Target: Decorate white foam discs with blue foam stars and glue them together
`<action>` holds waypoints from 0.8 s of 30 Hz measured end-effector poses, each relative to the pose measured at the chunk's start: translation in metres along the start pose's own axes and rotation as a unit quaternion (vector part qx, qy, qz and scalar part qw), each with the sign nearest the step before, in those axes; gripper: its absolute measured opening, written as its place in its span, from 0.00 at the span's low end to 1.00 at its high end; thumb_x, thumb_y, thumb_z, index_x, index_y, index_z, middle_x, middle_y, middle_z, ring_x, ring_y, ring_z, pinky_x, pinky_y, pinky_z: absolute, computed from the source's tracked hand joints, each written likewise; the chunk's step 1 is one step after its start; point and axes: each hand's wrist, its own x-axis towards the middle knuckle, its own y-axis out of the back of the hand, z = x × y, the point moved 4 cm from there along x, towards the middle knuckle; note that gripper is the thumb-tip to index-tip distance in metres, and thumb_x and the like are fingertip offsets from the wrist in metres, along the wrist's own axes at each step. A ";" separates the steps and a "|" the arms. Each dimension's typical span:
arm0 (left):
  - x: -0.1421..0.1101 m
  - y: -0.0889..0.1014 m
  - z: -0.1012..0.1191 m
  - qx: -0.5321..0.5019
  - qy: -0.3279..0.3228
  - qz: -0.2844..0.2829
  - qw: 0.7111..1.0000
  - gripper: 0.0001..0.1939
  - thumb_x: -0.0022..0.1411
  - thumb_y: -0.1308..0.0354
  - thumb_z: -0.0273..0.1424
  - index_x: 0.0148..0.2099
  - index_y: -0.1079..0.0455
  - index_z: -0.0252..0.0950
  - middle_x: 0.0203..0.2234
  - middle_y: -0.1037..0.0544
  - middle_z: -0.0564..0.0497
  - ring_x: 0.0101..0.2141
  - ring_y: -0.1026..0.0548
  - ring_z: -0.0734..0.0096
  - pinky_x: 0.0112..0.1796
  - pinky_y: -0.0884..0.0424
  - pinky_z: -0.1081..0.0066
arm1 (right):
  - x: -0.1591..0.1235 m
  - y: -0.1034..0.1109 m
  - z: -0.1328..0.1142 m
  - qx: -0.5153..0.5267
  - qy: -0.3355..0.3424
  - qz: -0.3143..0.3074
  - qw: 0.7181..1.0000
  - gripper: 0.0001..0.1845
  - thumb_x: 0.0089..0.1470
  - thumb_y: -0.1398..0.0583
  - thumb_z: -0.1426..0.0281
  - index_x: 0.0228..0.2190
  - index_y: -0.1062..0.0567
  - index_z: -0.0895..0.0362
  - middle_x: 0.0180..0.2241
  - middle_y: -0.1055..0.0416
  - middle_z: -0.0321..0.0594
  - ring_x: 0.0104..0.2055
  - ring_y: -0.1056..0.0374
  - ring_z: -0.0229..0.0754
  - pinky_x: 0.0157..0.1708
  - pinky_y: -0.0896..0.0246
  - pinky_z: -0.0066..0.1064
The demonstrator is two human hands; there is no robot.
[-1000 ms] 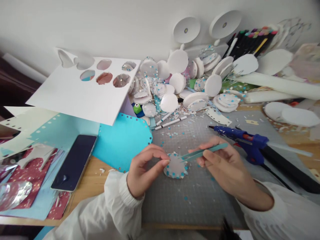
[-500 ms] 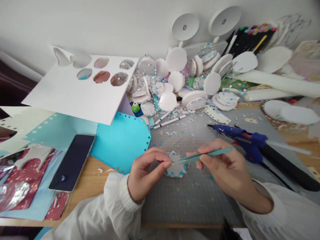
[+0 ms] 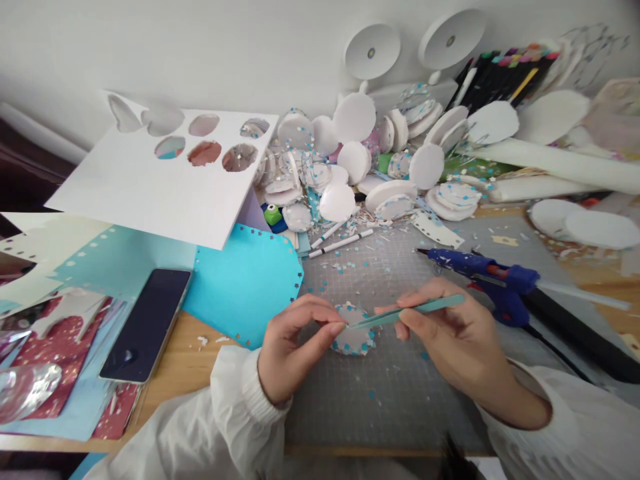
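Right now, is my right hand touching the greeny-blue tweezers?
Touching: the head view shows your right hand holding the tweezers between thumb and fingers.

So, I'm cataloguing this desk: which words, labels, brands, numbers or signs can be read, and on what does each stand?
No text can be read anywhere.
Tweezers: no lettering shows.
Phone: dark screen, no words.
Glue gun: no readable brand.
Cutting mat: grid lines, any numbers too faint.
Markers: any print too small.
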 end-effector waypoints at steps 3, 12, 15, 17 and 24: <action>0.000 0.000 0.000 0.003 0.001 -0.004 1.000 0.04 0.60 0.40 0.27 0.34 0.25 0.33 0.29 0.23 0.46 0.32 0.26 0.69 0.36 0.30 0.70 | 0.000 0.000 0.000 -0.013 -0.003 0.004 1.000 0.03 0.55 0.39 0.71 0.34 0.28 0.52 0.24 0.28 0.35 0.26 0.29 0.37 0.29 0.29 0.32; 0.000 -0.002 0.000 -0.001 0.005 -0.016 1.000 0.04 0.60 0.40 0.27 0.33 0.25 0.33 0.28 0.23 0.48 0.32 0.26 0.70 0.36 0.31 0.71 | 0.002 0.002 0.005 0.025 -0.006 -0.013 1.000 0.05 0.55 0.39 0.73 0.35 0.27 0.50 0.23 0.29 0.31 0.26 0.29 0.35 0.35 0.28 0.32; 0.001 -0.002 0.000 -0.005 0.004 -0.014 1.000 0.04 0.60 0.40 0.27 0.33 0.25 0.33 0.28 0.23 0.47 0.32 0.26 0.70 0.36 0.31 0.71 | 0.003 0.003 0.004 0.029 -0.011 -0.001 1.000 0.04 0.56 0.39 0.71 0.35 0.27 0.50 0.21 0.30 0.31 0.25 0.31 0.35 0.36 0.29 0.35; 0.001 -0.001 0.001 -0.004 0.001 -0.010 1.000 0.05 0.61 0.41 0.28 0.33 0.26 0.33 0.28 0.23 0.47 0.32 0.27 0.70 0.35 0.31 0.71 | 0.004 0.005 0.002 0.018 -0.008 0.016 1.000 0.03 0.55 0.39 0.70 0.34 0.26 0.50 0.21 0.31 0.31 0.24 0.32 0.36 0.32 0.29 0.34; -0.004 0.004 -0.003 -0.053 0.077 -0.009 0.996 0.16 0.64 0.46 0.38 0.30 0.26 0.33 0.13 0.33 0.54 0.17 0.35 0.78 0.21 0.39 0.76 | 0.005 0.008 -0.027 -0.083 0.169 0.095 0.978 0.09 0.54 0.39 0.76 0.35 0.26 0.49 0.28 0.29 0.35 0.31 0.27 0.40 0.35 0.27 0.37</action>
